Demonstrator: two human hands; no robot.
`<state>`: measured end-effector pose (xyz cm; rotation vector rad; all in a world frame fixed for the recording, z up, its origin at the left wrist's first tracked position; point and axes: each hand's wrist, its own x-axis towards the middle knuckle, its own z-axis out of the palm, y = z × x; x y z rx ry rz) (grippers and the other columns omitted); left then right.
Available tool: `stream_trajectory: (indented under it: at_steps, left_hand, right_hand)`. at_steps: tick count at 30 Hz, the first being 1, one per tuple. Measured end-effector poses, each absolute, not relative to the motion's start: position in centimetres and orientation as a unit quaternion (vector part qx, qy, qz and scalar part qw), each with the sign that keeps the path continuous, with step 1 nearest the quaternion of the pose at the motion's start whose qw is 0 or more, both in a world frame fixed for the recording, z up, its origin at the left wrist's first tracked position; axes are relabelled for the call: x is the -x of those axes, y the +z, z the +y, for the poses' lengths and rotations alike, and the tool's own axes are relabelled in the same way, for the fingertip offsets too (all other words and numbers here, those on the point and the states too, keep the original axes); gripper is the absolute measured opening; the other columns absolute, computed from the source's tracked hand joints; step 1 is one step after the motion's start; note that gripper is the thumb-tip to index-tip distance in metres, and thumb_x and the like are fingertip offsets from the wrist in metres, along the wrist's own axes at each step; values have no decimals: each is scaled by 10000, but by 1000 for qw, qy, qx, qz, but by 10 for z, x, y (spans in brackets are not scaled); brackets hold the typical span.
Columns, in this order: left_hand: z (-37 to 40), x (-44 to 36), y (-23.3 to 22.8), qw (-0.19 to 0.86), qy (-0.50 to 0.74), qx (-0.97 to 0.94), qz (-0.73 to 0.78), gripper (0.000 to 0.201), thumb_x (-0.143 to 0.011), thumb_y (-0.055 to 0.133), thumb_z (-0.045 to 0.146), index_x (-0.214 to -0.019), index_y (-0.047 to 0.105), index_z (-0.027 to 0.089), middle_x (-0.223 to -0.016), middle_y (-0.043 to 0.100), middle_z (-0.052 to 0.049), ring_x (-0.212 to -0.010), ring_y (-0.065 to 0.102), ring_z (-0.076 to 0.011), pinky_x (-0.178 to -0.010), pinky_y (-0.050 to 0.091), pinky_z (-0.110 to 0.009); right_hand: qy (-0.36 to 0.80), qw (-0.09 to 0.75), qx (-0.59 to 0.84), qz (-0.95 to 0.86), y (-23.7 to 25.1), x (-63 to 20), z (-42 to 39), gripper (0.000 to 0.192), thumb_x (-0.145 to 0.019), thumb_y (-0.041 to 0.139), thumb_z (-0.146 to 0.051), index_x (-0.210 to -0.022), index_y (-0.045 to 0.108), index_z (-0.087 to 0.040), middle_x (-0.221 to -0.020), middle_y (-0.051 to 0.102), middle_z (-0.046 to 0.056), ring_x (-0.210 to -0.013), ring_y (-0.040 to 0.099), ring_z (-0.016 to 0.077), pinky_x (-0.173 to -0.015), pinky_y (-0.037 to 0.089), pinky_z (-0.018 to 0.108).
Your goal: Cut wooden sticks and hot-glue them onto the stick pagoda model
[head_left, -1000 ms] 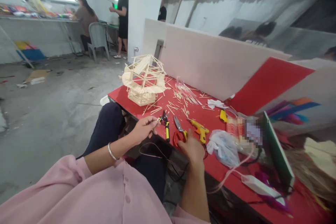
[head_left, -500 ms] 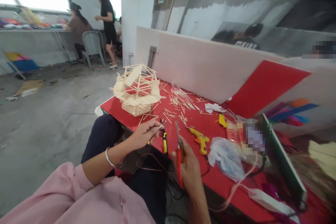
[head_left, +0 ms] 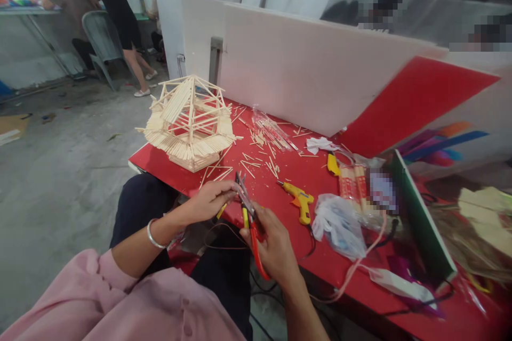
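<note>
My right hand grips red-handled cutters, their metal jaws pointing up and left toward my left hand. That left hand pinches a thin wooden stick by the jaws, just over the near edge of the red table. A second tool with yellow-black handles lies under the cutters, mostly hidden. A pavilion model of wooden sticks stands on the table's left corner, beyond my left hand.
Loose sticks litter the table's middle. A yellow glue gun, a clear plastic bag, stick packets and a white power strip lie to the right. A white board backs the table. Two people are at a far bench.
My right hand has lifted the red cutters off the table and brought them to the stick in my left hand. The view has swung closer to the table.
</note>
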<state>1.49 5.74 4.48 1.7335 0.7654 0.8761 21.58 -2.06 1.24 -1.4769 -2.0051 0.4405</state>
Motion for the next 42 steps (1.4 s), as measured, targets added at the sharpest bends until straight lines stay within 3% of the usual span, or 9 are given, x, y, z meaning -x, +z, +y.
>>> stream_trajectory:
  at_steps: [7,13,22,26,33,42]
  left_hand:
    - [63,-6,35,469,333,-743,341,238,-903,465,252,-792,656,165,-695,596,-12,-650,544,-138,-651,446,-232]
    - [60,-7,32,511,328,-716,345,267,-907,460,315,-759,629,170,-644,537,5,-607,492,-128,-632,422,-235]
    - [61,-4,18,555,339,-679,341,304,-905,494,403,-782,607,149,-655,519,3,-616,479,-133,-604,407,-247]
    - [61,0,19,551,334,-688,334,289,-920,484,385,-816,607,144,-673,525,8,-642,489,-130,-634,414,-247]
    - [59,2,18,554,344,-673,348,228,-887,510,288,-712,569,155,-641,526,12,-615,490,-120,-623,419,-236]
    - [51,-1,10,603,366,-601,377,170,-813,597,287,-750,646,137,-653,605,-8,-612,552,-123,-613,447,-227]
  right_hand:
    - [159,308,545,-764,2,-209,-16,476,-894,550,-427,-1303,542,-183,-1005,675,113,-893,659,219,-732,552,308]
    - [151,321,541,-762,-13,-208,-19,442,-922,519,-429,-1284,563,-179,-950,692,112,-837,669,213,-754,547,315]
    - [176,256,563,-766,0,-208,-16,572,-870,567,-483,-1358,498,-193,-975,625,91,-815,613,206,-737,534,331]
    - [183,271,553,-766,-1,-205,-15,543,-874,570,-475,-1325,526,-176,-912,616,77,-778,594,194,-714,522,315]
    - [163,302,545,-765,-11,-203,-16,508,-879,598,-440,-1305,551,-168,-808,618,54,-695,583,171,-658,503,283]
    - [145,327,524,-772,-17,-198,-18,490,-890,588,-403,-1307,553,-147,-840,634,79,-715,605,174,-657,514,279]
